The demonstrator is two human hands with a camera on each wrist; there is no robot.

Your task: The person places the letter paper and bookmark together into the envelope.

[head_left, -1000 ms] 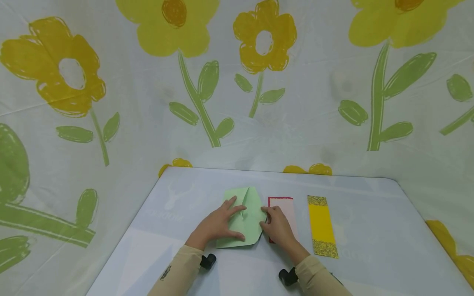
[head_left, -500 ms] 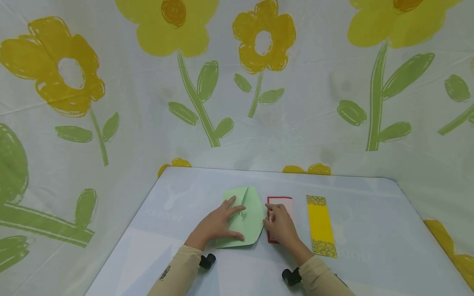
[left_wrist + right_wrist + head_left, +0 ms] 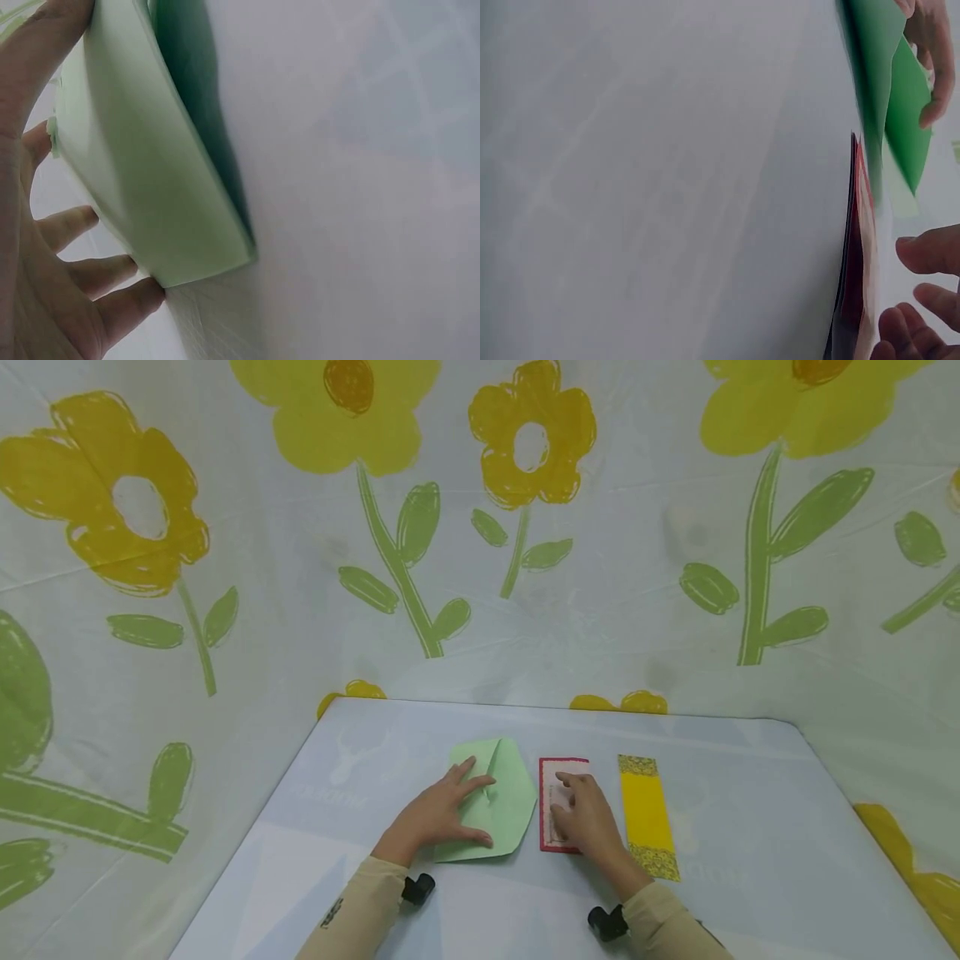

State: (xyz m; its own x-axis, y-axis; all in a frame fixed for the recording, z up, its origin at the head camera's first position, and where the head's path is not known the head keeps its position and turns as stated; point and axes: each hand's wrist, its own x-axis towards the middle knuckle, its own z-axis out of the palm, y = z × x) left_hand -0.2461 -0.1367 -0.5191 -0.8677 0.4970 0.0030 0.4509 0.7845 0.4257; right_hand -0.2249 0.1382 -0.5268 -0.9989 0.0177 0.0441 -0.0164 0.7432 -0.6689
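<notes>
On the table lies a light green paper envelope [image 3: 516,793], its flap side facing right in the head view. My left hand [image 3: 435,814] rests on it with fingers spread; the left wrist view shows the fingertips along the edge of the green paper [image 3: 150,172]. Just right of the envelope is a pale pink card [image 3: 549,789] with a red border. Over that card my right hand [image 3: 596,827] is poised, its fingers loosely bent. The right wrist view shows thumb and fingers [image 3: 934,251] apart from each other, beside the folded card's edge [image 3: 857,255], holding nothing visible.
A yellow strip [image 3: 647,810] with gold patterned ends lies right of my right hand. The white table [image 3: 750,810] has a rounded far corner. Behind it hangs a flower-printed curtain [image 3: 615,627]. Each wrist carries a small black camera [image 3: 418,889].
My right hand has drawn away from the envelope's right edge and moved right, over the red-bordered card. My left hand stays on the envelope.
</notes>
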